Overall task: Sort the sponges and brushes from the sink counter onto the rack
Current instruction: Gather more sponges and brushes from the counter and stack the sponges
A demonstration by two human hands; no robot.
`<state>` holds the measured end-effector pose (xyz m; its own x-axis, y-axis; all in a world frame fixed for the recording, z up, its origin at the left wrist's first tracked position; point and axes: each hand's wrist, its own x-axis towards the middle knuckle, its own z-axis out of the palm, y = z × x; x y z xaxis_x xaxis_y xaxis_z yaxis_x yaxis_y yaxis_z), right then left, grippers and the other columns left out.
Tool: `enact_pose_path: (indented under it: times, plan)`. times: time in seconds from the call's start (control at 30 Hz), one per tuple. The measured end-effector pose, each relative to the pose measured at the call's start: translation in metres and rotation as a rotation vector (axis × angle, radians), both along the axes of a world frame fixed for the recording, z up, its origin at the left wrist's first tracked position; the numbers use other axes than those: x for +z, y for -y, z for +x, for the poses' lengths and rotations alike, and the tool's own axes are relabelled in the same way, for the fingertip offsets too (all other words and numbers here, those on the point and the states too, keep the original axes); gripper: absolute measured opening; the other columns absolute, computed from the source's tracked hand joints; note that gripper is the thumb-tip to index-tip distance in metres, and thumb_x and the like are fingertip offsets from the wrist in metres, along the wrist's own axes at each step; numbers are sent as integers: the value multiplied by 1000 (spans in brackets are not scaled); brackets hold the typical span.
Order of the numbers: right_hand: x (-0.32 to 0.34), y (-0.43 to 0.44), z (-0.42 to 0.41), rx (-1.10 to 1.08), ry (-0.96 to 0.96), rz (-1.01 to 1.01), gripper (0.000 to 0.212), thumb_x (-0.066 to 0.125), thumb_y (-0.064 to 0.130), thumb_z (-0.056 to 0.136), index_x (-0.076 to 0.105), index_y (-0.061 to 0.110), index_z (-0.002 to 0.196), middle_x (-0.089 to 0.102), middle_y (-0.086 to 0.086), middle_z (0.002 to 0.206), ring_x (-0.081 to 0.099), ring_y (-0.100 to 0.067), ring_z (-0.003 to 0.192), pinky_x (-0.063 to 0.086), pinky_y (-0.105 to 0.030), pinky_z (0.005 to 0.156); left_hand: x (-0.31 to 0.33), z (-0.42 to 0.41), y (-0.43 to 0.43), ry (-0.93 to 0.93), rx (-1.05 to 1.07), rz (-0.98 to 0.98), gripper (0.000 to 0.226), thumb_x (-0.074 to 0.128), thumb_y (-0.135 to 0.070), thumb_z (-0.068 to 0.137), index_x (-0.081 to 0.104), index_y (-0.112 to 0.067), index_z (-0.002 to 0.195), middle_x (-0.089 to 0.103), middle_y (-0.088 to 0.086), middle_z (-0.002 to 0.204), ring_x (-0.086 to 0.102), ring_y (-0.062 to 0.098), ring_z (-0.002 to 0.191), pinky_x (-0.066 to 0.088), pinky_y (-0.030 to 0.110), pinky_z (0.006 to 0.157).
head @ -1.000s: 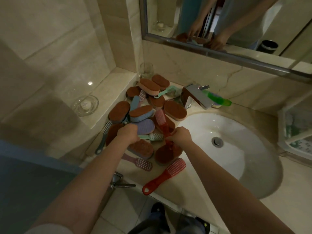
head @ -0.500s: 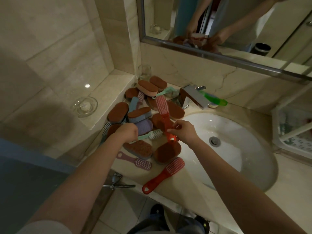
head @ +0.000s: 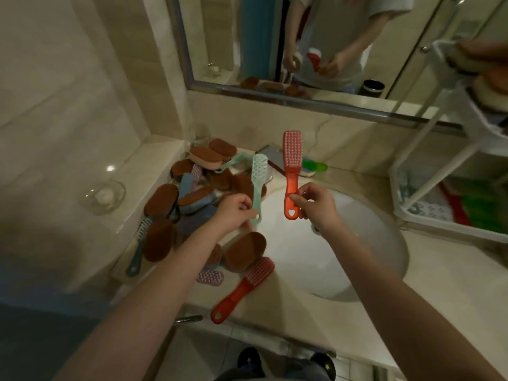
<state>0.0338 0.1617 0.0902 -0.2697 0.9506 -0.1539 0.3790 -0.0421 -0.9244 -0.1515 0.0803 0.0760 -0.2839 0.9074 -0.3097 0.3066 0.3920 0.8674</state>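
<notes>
Now, two brushes raised over the sink.
Left hand [head: 236, 213] grips the mint brush [head: 258, 177] handle; right hand [head: 316, 204] pinches the red brush [head: 292, 163].

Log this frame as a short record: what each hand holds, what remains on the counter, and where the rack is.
left hand: grips mint-green brush by its handle, bristle head up
right hand: pinches red brush by its handle, head up, above the sink
counter: pile of brown sponges; second red brush lying near the front edge
rack: white, on the right, already holding items
</notes>
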Motion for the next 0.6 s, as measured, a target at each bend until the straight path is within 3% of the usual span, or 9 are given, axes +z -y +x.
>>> enact_pose_path:
  times: [0.2,0.37,0.6]
  plan:
    - [4,-1,81,-172,-56,3,22,70,8,83,54,18,72,58,-5,72,52,-17,54,41,-26,47,10,74,-42,-14,-154,52,17,65,-3,82,51,-8,75,57,9,71,58,5,35,36,11,38]
    - [0,3,156,-317,-44,26,22,69,10,84,55,21,71,61,3,68,57,-5,48,45,-21,46,8,138,-68,2,-301,46,20,65,-5,82,51,-13,70,61,10,74,61,12,42,37,13,40]
    - [-12,2,248,-479,-16,14,23,67,1,83,55,16,70,58,-4,68,51,0,41,41,-15,40,-1,234,-97,46,-477,-25,21,62,-2,84,49,-13,72,59,8,71,59,6,38,38,13,40]
